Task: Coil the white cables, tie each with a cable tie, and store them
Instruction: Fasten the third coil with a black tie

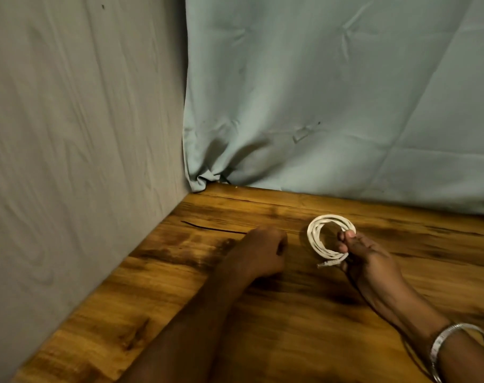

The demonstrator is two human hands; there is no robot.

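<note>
A white cable (315,236), wound into a small round coil, is held just above the wooden table (180,286) by my right hand (365,255). The thumb and fingers pinch the coil's right side, and a clear plug end sticks out to the left below the hand. My left hand (260,252) rests on the table to the left of the coil with its fingers curled in; it is apart from the cable. A thin black cable tie (207,227) lies flat on the table, left of and behind my left hand.
A grey cloth-covered wall (69,161) closes the left side and a pale blue curtain (332,106) hangs along the table's back edge. A silver bangle (450,341) sits on my right wrist.
</note>
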